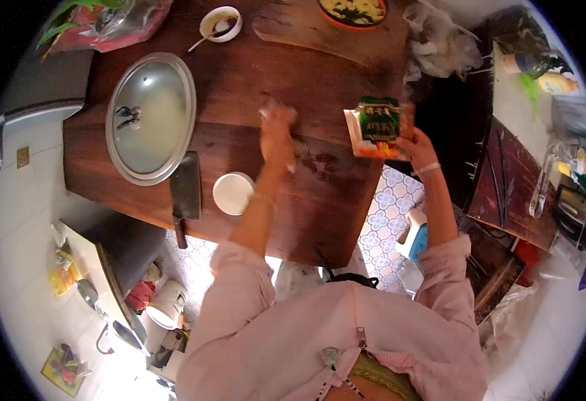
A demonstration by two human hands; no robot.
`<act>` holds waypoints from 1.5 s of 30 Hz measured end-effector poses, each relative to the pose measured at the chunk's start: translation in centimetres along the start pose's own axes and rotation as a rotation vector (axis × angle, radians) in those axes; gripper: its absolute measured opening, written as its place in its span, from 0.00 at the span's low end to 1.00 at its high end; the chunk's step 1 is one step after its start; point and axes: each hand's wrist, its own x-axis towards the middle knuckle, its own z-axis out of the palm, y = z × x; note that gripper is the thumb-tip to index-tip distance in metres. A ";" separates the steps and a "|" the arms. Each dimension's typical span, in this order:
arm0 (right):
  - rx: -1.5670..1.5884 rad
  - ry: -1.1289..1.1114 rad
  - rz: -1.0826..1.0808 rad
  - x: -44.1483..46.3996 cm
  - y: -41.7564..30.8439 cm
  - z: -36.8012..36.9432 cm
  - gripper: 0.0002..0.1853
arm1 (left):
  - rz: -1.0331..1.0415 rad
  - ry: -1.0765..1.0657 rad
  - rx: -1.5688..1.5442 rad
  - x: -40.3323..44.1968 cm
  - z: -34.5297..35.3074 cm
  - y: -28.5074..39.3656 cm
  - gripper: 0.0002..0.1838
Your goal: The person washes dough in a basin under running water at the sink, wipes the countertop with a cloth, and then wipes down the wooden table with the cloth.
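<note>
My right hand (418, 148) grips a food packet (378, 127) with a green label and an orange-red lower part, held up over the table's right edge. Over the middle of the dark wooden table (239, 93) is my left hand (278, 137), smeared by motion. Something pale shows at its fingertips, too blurred to name. Dark wet-looking marks lie on the wood just right of that hand. A white bowl (233, 193) stands beside my left forearm. Left of the bowl lies a cleaver (186, 190), its handle past the table's front edge.
An oval pan with a glass lid (151, 120) occupies the table's left side. Farther back are a small bowl (221, 25) with dark sauce and a spoon, and a dish of yellow food (353, 10). Crumpled plastic bags (440, 43) lie at the back right corner.
</note>
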 end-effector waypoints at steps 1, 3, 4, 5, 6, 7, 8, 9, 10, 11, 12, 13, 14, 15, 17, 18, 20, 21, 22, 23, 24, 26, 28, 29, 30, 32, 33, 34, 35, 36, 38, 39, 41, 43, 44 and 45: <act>0.108 0.005 -0.027 -1.0 0.6 -1.2 0.15 | -0.123 0.019 0.121 3.0 1.9 -2.2 0.22; 0.192 0.041 -0.196 -3.2 3.0 -3.6 0.14 | -0.201 0.147 0.155 9.8 1.5 -5.0 0.22; 0.189 0.042 -0.190 -4.5 3.0 -3.7 0.14 | -0.055 0.258 0.249 12.4 2.3 -7.0 0.22; 0.361 0.083 -0.243 -6.6 2.2 -3.4 0.13 | -0.055 0.241 0.245 13.5 2.7 -6.3 0.22; 0.534 0.128 -0.286 -8.1 2.2 -3.4 0.13 | 0.054 0.171 0.192 14.1 2.7 -5.2 0.21; 0.537 0.138 -0.254 -9.2 3.2 -3.8 0.13 | 0.112 0.001 0.086 12.8 2.6 -3.5 0.21; 0.579 0.167 -0.240 -10.0 3.9 -4.1 0.13 | 0.149 -0.175 -0.029 11.5 2.3 -1.7 0.20; 0.621 0.193 -0.240 -10.2 4.3 -4.5 0.13 | 0.254 -0.215 -0.188 8.5 3.3 1.0 0.19; 0.665 0.216 -0.277 -10.2 6.0 -5.0 0.14 | 0.353 -0.273 -0.350 5.5 4.3 3.7 0.19; 0.672 0.217 -0.276 -10.7 5.7 -4.8 0.14 | 0.598 -0.318 -0.310 2.3 4.7 6.4 0.18; 0.682 0.280 -0.270 -11.1 4.9 -4.4 0.14 | 0.668 -0.439 -0.300 -1.3 3.7 9.8 0.17; 0.692 0.342 -0.269 -11.4 4.1 -4.4 0.15 | 0.733 -0.563 -0.295 -5.0 2.7 13.4 0.16; 0.695 0.340 -0.282 -11.8 3.7 -5.1 0.15 | 0.753 -0.635 -0.347 -8.6 2.4 13.9 0.16; 0.692 0.296 -0.302 -12.3 3.7 -6.4 0.15 | 0.769 -0.710 -0.400 -12.3 2.1 14.4 0.16; 0.685 0.263 -0.334 -14.1 2.6 -8.0 0.15 | 0.953 -0.669 -0.411 -19.3 2.5 11.0 0.17; 0.696 0.291 -0.321 -15.3 0.9 -8.6 0.16 | 1.048 -0.643 -0.350 -22.5 3.4 8.3 0.19; 0.681 0.296 -0.330 -17.6 -0.9 -10.7 0.20 | 0.794 -0.783 -0.317 -22.5 0.4 6.7 0.21; 0.678 0.296 -0.348 -18.5 -1.3 -12.1 0.20 | 0.692 -0.822 -0.257 -21.9 -0.8 5.9 0.22; 0.676 0.393 -0.338 -19.3 -1.5 -13.5 0.19 | 0.667 -0.809 -0.185 -20.5 -1.4 5.8 0.22; 0.675 0.489 -0.322 -20.4 -1.6 -14.8 0.18 | 0.642 -0.797 -0.112 -19.1 -2.0 5.8 0.23; 0.676 0.487 -0.331 -21.6 -1.7 -15.9 0.18 | 0.453 -0.568 -0.146 -16.4 -1.6 5.5 0.21; 0.620 0.498 -0.406 -23.6 -1.7 -18.2 0.21 | 0.087 -0.096 -0.213 -8.1 0.7 4.7 0.19; 0.593 0.571 -0.401 -25.2 -0.9 -20.0 0.24 | -0.009 0.209 -0.004 1.0 5.5 1.4 0.19; 0.590 0.572 -0.419 -25.9 -0.3 -20.9 0.24 | 0.070 0.274 0.243 4.5 8.6 -0.5 0.19; 0.598 0.609 -0.402 -26.6 0.3 -21.7 0.24 | 0.071 0.285 0.235 6.1 9.7 1.4 0.19; 0.605 0.638 -0.394 -26.2 0.3 -23.0 0.23 | 0.092 0.072 -0.100 9.4 11.4 10.0 0.22; 0.618 0.682 -0.360 -26.3 -0.1 -23.3 0.23 | 0.103 -0.044 -0.262 9.9 12.1 13.4 0.23; 0.631 0.726 -0.324 -26.4 -0.4 -23.7 0.23 | 0.274 -0.058 -0.156 9.5 12.8 15.8 0.24; 0.630 0.724 -0.325 -26.1 -0.4 -24.2 0.23 | 0.443 -0.070 -0.050 8.5 12.6 17.5 0.24; 0.628 0.658 -0.380 -25.7 -0.3 -25.0 0.23 | 0.442 -0.070 -0.050 7.1 11.6 18.3 0.24; 0.600 0.605 -0.444 -25.0 -1.4 -25.2 0.23 | 0.435 -0.323 -0.258 3.1 9.6 18.1 0.26; 0.618 0.644 -0.398 -24.3 -1.8 -25.7 0.23 | 0.442 -0.424 -0.340 0.8 9.6 17.2 0.28; 0.670 0.710 -0.302 -22.4 -3.9 -25.8 0.23 | 0.525 -0.475 -0.375 -4.8 10.1 14.7 0.30; 0.677 0.623 -0.312 -18.7 -4.3 -28.4 0.25 | 0.665 -0.590 -0.122 -11.8 6.6 13.9 0.33; 0.767 0.595 -0.378 -16.9 -5.8 -28.4 0.22 | 0.629 -0.589 -0.187 -14.0 2.9 15.0 0.34; 0.656 0.532 -0.467 -14.1 -6.2 -29.8 0.17 | 0.592 -0.623 -0.182 -16.8 1.5 14.8 0.34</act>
